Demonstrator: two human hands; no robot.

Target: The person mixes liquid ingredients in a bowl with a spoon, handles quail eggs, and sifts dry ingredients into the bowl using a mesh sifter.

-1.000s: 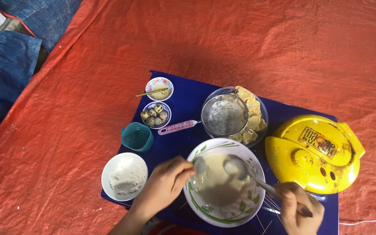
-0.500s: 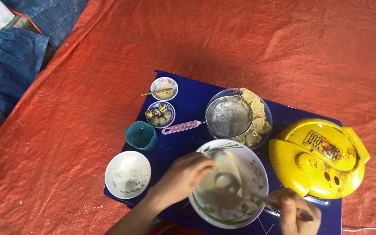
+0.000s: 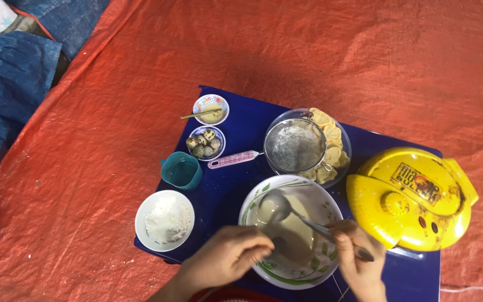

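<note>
A white bowl with green leaf pattern [image 3: 331, 204] holds pale batter on a blue tabletop [image 3: 241, 184]. My left hand [image 3: 227, 258] grips the bowl's near left rim. My right hand [image 3: 359, 263] holds the handle of a metal ladle [image 3: 278, 207]; its scoop sits in the batter at the bowl's far left side.
Behind the bowl is a metal sieve [image 3: 294, 145] resting over a bowl of yellow round pieces [image 3: 331, 140]. To the left stand a teal cup [image 3: 181, 170], a white bowl of white powder [image 3: 164, 220], a small dish of speckled eggs [image 3: 204, 142], a small sauce dish [image 3: 211, 109]. A yellow lidded appliance [image 3: 409, 198] is at right. Orange tarp [image 3: 113, 84] surrounds.
The ladle's scoop has swept round in the batter, ending at the bowl's far left. My left hand has stayed on the rim. The view has shifted slightly.
</note>
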